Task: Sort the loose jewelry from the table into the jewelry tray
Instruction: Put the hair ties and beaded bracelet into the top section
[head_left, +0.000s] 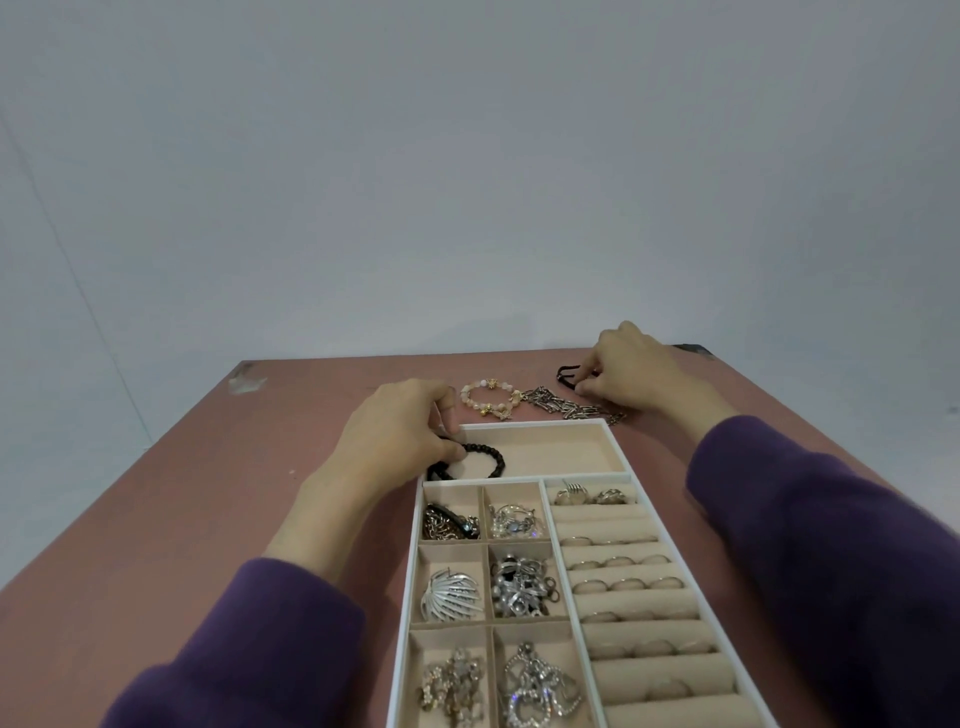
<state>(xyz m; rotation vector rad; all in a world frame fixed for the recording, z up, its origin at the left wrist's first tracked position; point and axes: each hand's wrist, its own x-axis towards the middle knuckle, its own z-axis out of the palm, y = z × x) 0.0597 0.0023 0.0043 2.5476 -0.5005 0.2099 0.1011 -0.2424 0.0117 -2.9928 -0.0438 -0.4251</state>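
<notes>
Mostly sorted, by the look of it. The jewelry tray (535, 425) sat at the bench's (208, 467) near edge. Its six small compartments each held silver pieces, and rings sat in the roll slots on the right.

Left hand (400, 431) pinched a black bead bracelet (488, 457) at the far-left corner of the tray's long far compartment. The bracelet lay mostly inside, one end at the left wall.

Three pieces remained on the bench just beyond the tray: a pink bead bracelet (488, 400), a silver chain (566, 405) and a black loop (566, 376). Right hand (631, 374), fingers curled, pinched that loop near the bench's far right corner.

The black bracelet was a ring of small dark round beads, limp, likely elastic.
</notes>
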